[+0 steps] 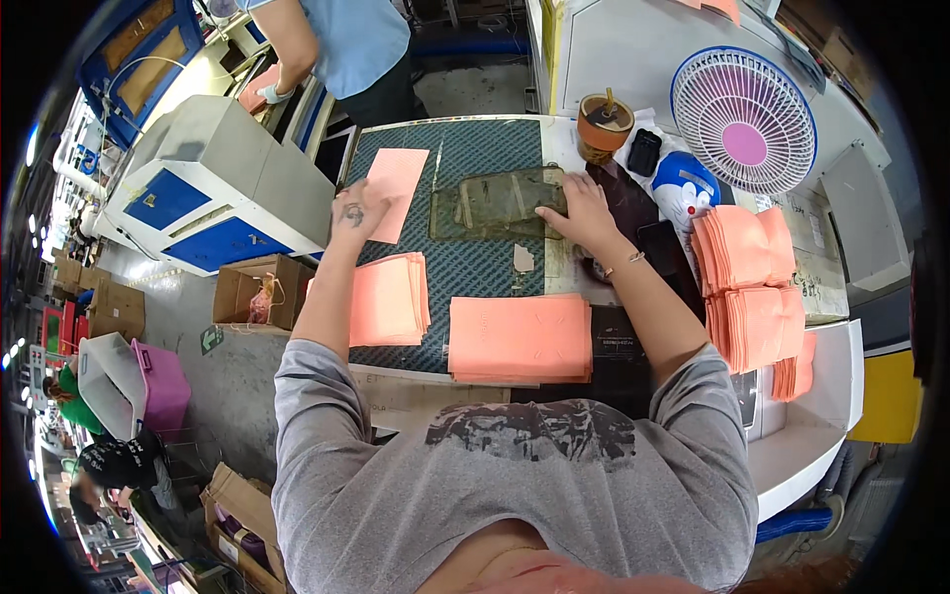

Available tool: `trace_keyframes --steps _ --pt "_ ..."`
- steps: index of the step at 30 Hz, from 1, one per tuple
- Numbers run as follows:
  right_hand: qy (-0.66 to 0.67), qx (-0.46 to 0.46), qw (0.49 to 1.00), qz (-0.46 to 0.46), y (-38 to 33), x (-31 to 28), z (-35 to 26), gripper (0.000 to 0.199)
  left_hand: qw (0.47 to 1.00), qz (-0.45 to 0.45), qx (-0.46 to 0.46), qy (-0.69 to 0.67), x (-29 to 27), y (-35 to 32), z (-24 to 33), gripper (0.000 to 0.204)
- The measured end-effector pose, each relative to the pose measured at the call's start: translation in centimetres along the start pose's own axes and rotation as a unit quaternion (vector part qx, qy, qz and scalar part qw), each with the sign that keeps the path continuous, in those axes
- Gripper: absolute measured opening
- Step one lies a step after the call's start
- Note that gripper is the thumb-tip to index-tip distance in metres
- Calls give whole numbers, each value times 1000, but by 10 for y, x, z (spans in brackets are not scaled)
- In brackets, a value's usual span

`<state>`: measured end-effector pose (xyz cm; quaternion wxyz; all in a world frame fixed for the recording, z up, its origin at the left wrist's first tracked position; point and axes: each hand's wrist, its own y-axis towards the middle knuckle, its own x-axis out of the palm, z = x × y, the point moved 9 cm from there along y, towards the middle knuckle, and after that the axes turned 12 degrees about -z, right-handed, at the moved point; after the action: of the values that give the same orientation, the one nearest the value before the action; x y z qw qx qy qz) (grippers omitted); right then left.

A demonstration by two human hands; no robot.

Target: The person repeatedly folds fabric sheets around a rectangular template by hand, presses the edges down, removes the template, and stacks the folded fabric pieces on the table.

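Observation:
My left hand [361, 210] is closed on the left edge of a salmon-pink sheet [401, 186], which lies slanted over the left part of the dark green patterned mat [396, 139]. A see-through greenish plate [495, 203] lies flat on the mat to its right. My right hand [586, 210] grips this plate's right end, thumb on top and fingers near the far corner. Closer to me are a loose stack of pink sheets [388, 302], partly behind my left forearm, and a neater stack of marked pink sheets [520, 337]. A small pale scrap [522, 258] sits between plate and stack.
At the right stand a white fan [742, 119], a lidded cup [604, 127], a blue figure-shaped item [685, 186] and bundled pink sheets [744, 247]. A grey machine [218, 183] is beyond the table's left side. Across from me, a person in blue [356, 45] works there.

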<state>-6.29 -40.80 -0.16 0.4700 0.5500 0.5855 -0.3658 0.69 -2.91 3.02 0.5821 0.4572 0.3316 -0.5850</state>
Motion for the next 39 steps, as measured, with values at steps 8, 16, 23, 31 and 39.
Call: trace_keyframes --steps 8,16,23,31,39 --pt "113 -113 984 81 -11 -9 -27 59 972 -157 164 62 68 -29 126 69" --pt "215 -119 964 101 -50 -30 -33 64 866 -104 205 -444 33 -77 137 58" --pt "335 -166 926 54 -151 -69 -55 61 609 -151 61 -776 19 -155 131 62" --pt "236 -113 965 20 -222 -45 -63 64 818 -161 91 -545 49 -223 115 49" --pt "206 -129 970 -11 -223 -21 -65 70 942 -110 180 -260 42 -233 120 51"
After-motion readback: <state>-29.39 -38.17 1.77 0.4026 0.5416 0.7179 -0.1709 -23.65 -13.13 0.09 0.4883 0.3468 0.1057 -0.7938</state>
